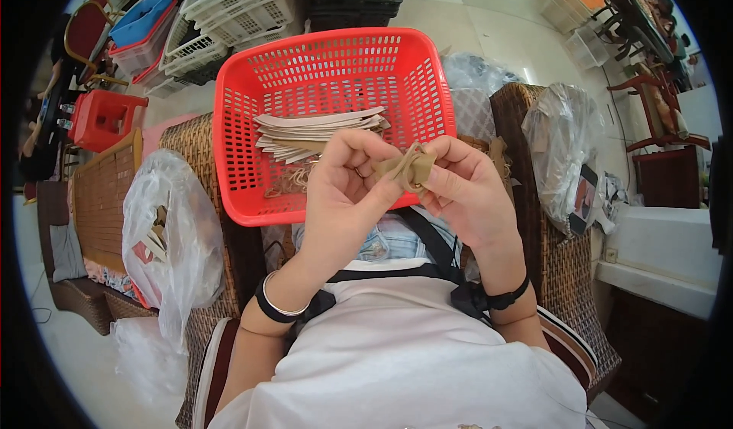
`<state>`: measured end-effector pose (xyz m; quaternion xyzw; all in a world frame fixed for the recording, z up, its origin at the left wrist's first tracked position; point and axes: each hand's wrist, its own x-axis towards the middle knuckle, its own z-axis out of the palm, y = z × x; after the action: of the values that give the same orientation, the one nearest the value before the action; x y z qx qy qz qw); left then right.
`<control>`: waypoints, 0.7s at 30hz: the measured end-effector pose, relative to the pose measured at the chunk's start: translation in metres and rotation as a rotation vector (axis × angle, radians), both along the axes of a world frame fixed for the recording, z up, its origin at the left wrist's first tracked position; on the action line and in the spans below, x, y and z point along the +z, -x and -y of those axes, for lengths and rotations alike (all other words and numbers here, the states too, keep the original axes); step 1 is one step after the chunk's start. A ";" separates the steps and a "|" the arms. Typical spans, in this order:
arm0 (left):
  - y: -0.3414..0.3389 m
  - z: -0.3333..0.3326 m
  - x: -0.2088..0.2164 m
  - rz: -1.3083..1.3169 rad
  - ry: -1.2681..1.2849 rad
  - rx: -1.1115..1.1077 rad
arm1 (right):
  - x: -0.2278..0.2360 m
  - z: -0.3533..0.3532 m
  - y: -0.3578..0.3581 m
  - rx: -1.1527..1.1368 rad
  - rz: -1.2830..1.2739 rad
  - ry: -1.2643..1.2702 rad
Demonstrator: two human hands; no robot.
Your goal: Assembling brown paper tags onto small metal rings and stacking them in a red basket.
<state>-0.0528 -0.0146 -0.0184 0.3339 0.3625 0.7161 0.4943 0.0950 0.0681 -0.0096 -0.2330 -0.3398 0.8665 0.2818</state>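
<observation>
Both hands are raised in front of my body, over the near edge of a red plastic basket (427, 47). My left hand (347, 188) pinches one side of a small olive-tan strip (418, 171), which is bent into a loop. On its other side, my right hand (473, 192) grips the same strip between thumb and fingers. What the strip is made of I cannot tell. Inside the basket, left of the hands, lies a stack of flat pale strips (321, 122). Below that stack is a tangle of thin tan offcuts (289, 181), partly hidden by my left hand.
Wicker armrests flank me, with a clear plastic bag of scraps (172, 234) on the left and another plastic bag (561, 146) on the right. Stacked white crates (244, 16) stand behind the basket. A red stool (107, 119) is at far left.
</observation>
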 end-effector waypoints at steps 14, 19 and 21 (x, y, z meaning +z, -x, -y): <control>-0.006 0.003 0.023 -0.913 0.061 0.282 | 0.016 0.013 0.000 -0.176 0.251 -0.480; -0.009 0.007 0.020 -0.912 -0.058 0.398 | 0.004 0.007 0.007 -0.280 0.309 -0.451; -0.007 0.004 0.018 -0.896 -0.028 0.356 | -0.004 0.007 0.009 -0.290 0.278 -0.403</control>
<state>-0.0462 -0.0185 -0.0001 0.5490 0.5817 0.5799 0.1548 0.0862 0.0614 -0.0133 -0.3350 -0.5037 0.6920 0.3939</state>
